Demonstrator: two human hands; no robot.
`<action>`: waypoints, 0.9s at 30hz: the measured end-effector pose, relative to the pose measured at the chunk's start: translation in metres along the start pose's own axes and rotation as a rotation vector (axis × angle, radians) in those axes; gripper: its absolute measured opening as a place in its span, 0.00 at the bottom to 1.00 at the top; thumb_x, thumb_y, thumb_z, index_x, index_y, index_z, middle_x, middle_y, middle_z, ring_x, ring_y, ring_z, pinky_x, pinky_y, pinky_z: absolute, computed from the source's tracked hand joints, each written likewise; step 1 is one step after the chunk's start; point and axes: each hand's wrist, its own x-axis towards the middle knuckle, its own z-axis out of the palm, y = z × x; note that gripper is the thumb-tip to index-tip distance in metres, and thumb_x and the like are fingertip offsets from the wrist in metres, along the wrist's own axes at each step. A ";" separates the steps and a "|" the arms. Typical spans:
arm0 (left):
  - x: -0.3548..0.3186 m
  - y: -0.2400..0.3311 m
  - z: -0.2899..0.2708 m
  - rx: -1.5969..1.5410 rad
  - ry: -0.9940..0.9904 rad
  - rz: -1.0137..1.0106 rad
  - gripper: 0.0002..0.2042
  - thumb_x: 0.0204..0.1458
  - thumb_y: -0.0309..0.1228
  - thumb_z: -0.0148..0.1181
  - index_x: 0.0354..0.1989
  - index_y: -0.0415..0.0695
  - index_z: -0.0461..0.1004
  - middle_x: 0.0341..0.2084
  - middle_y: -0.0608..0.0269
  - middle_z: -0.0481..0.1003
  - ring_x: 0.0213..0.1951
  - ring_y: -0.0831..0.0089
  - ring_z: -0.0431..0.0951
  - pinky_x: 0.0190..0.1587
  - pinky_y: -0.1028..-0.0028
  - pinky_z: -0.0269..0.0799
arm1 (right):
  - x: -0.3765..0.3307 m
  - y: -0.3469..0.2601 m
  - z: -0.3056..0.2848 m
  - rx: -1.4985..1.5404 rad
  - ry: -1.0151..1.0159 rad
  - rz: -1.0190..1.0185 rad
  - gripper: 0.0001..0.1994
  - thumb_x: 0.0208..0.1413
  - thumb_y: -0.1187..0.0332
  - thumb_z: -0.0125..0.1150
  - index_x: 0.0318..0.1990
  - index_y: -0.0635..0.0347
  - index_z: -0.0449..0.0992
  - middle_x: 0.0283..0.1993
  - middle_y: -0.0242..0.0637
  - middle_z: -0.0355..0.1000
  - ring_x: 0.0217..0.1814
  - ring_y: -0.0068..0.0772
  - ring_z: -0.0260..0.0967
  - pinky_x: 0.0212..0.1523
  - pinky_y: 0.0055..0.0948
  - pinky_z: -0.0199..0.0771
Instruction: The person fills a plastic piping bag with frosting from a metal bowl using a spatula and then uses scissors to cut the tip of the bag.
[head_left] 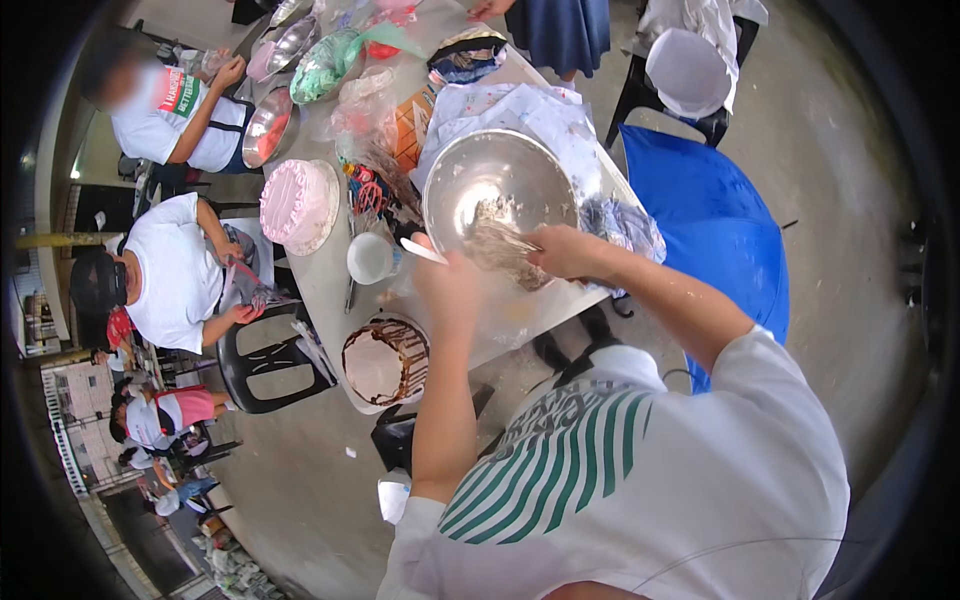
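A big metal bowl [540, 175] stands in front of me with brownish cream at its bottom. My right hand [565, 252] pinches the edge of a clear plastic bag [505, 255] smeared with brown cream, at the bowl's near rim. My left hand [445, 285], blurred, is closed around a white spatula-like utensil [424, 250]; its flat white end sticks out past the fingers. Left of that hand are a white tub [371, 258] and a round cake [375, 365] with dark brown drips on its side. A pink frosted cake [298, 203] sits farther left.
Crumpled plastic bags [365, 100] and stained paper [500, 100] cover much of the table [480, 350]. A blue open umbrella [710, 220] is at the right on the floor. A black chair [265, 370] stands left, where a person in white [170, 270] holds a bag.
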 end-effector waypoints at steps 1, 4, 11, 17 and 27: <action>0.001 0.004 -0.003 -0.009 -0.009 -0.013 0.08 0.43 0.18 0.48 0.30 0.39 0.57 0.17 0.47 0.63 0.23 0.42 0.66 0.28 0.55 0.62 | -0.007 -0.019 -0.007 -0.053 -0.027 0.091 0.17 0.58 0.63 0.51 0.50 0.63 0.72 0.28 0.49 0.75 0.26 0.40 0.75 0.25 0.36 0.76; 0.002 0.022 -0.015 0.083 0.020 -0.008 0.07 0.45 0.18 0.48 0.30 0.39 0.57 0.17 0.49 0.61 0.21 0.47 0.63 0.27 0.56 0.62 | -0.004 -0.014 -0.017 -0.383 0.259 -0.120 0.16 0.53 0.69 0.51 0.49 0.60 0.73 0.33 0.50 0.76 0.37 0.47 0.77 0.37 0.41 0.77; 0.024 0.061 -0.049 0.255 0.108 0.247 0.06 0.49 0.20 0.47 0.31 0.40 0.57 0.18 0.43 0.66 0.23 0.41 0.69 0.25 0.53 0.61 | -0.045 -0.056 -0.075 -0.500 0.586 -0.223 0.24 0.48 0.71 0.54 0.56 0.59 0.69 0.33 0.48 0.77 0.37 0.46 0.77 0.36 0.41 0.77; 0.035 0.080 -0.070 0.229 0.165 0.323 0.06 0.49 0.21 0.48 0.31 0.40 0.56 0.19 0.40 0.67 0.25 0.38 0.70 0.27 0.51 0.62 | -0.049 -0.061 -0.084 -0.435 0.677 -0.279 0.27 0.48 0.70 0.56 0.59 0.58 0.67 0.32 0.49 0.76 0.36 0.47 0.77 0.35 0.42 0.76; 0.039 0.087 -0.076 0.320 0.252 0.408 0.07 0.48 0.18 0.47 0.29 0.40 0.55 0.16 0.42 0.65 0.24 0.40 0.70 0.25 0.54 0.62 | -0.051 -0.058 -0.084 -0.412 0.662 -0.299 0.27 0.48 0.70 0.56 0.60 0.58 0.67 0.30 0.49 0.76 0.35 0.47 0.77 0.35 0.42 0.76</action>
